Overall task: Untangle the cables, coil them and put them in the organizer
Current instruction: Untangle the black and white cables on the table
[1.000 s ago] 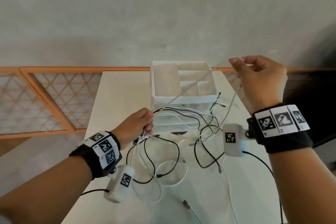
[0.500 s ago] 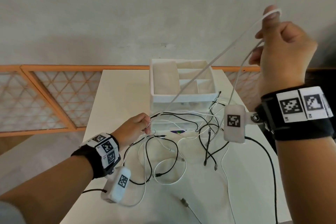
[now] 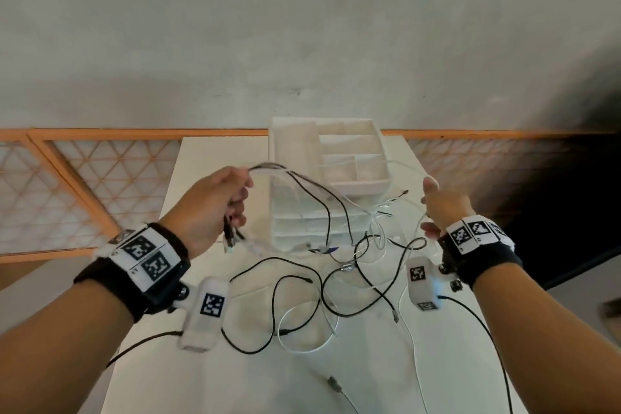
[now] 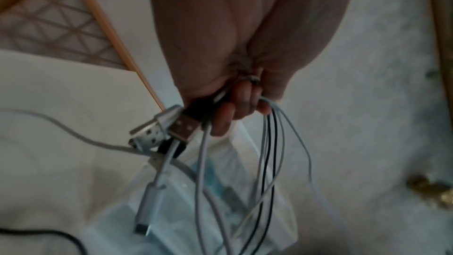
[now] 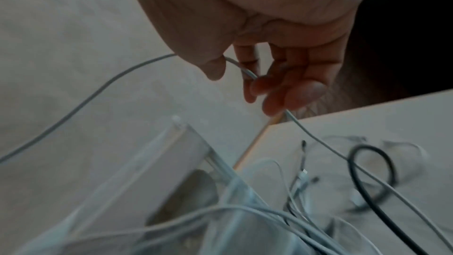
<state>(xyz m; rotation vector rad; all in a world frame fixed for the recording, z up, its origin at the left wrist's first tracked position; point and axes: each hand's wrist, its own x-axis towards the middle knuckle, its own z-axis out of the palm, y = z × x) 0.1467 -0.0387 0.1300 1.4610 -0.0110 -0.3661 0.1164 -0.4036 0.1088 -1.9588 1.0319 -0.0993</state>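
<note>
My left hand [image 3: 240, 202] is lifted over the table and grips a bundle of white and black cables [image 4: 267, 143]. Their USB plugs [image 4: 171, 129] stick out below the fist. The strands hang down into a tangle [image 3: 336, 279] on the table in front of the white compartmented organizer [image 3: 363, 185]. To the right of the organizer is my right hand [image 3: 428, 208]. A thin white cable [image 5: 98, 88] runs between its thumb and loosely curled fingers [image 5: 277, 94], then drops into the tangle.
The organizer sits on a clear drawer unit [image 3: 302, 222] at the far middle of the white table [image 3: 208, 178]. A loose plug [image 3: 332, 381] lies near the front edge. An orange lattice railing [image 3: 84, 185] runs behind and to the left.
My right hand came down from high above the organizer to table height beside it, keeping the white cable. My left hand rose and lifted the bundle off the table.
</note>
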